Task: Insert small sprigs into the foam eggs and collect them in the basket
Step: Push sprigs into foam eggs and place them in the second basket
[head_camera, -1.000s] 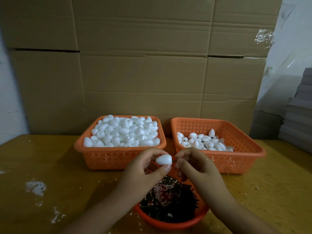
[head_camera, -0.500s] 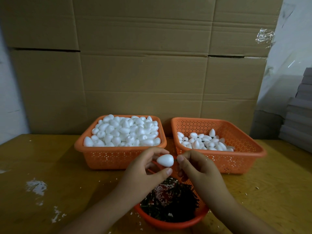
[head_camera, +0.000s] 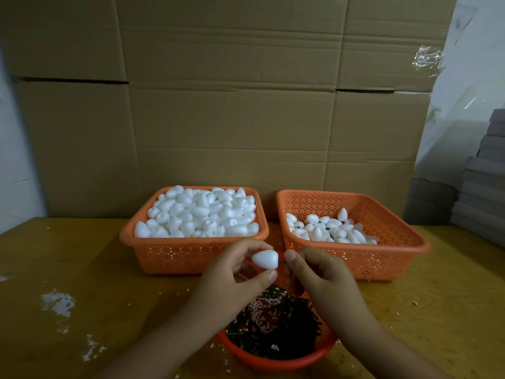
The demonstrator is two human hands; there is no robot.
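Note:
My left hand [head_camera: 232,280] pinches a white foam egg [head_camera: 265,259] between thumb and fingers, its blunt end turned right. My right hand [head_camera: 318,277] pinches a small dark green sprig [head_camera: 281,261] whose tip meets the egg's blunt end. Both hands hover above a round orange bowl [head_camera: 297,361] filled with dark sprigs. Behind on the left, an orange basket [head_camera: 191,255] is heaped with plain foam eggs. The right orange basket [head_camera: 390,258] holds several eggs, some showing dark stems.
A wall of cardboard boxes [head_camera: 232,119] stands right behind the baskets. Grey stacked sheets [head_camera: 483,187] sit at the far right. White foam crumbs [head_camera: 58,302] lie scattered over the yellow wooden table [head_camera: 82,255].
The egg has turned in my left hand so its blunt end faces right, and my right hand has brought the sprig up against it.

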